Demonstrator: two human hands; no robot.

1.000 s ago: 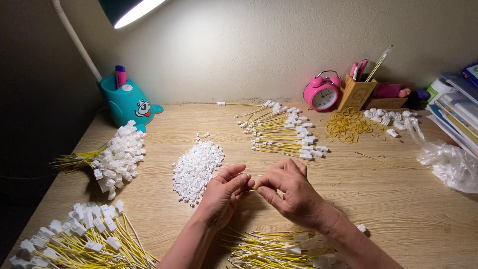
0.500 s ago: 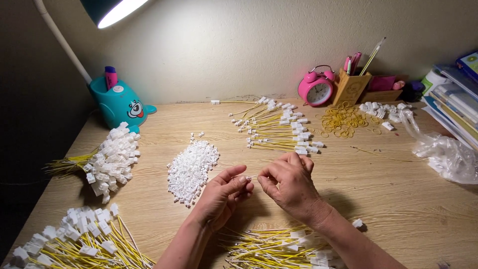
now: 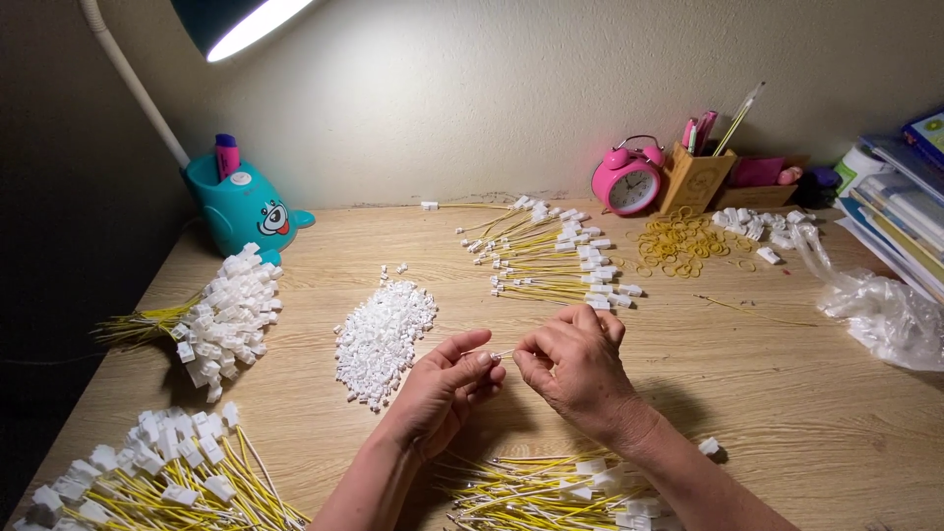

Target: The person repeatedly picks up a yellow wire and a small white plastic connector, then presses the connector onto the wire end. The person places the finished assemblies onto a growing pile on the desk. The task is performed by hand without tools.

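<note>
My left hand and my right hand meet over the middle of the wooden desk. Their fingertips pinch a small white connector with a thin wire end between them. A heap of loose white plastic connectors lies just left of my left hand. Below my wrists lies a bundle of yellow wires with white connectors.
More bundles of yellow wires with white connectors lie at the left, bottom left and back centre. A teal lamp base, pink alarm clock, pen holder, yellow rubber bands, clear plastic bag and stacked books ring the desk.
The view has shifted slightly. Both hands stay together at the desk's middle, fingers working on the small piece between them.
</note>
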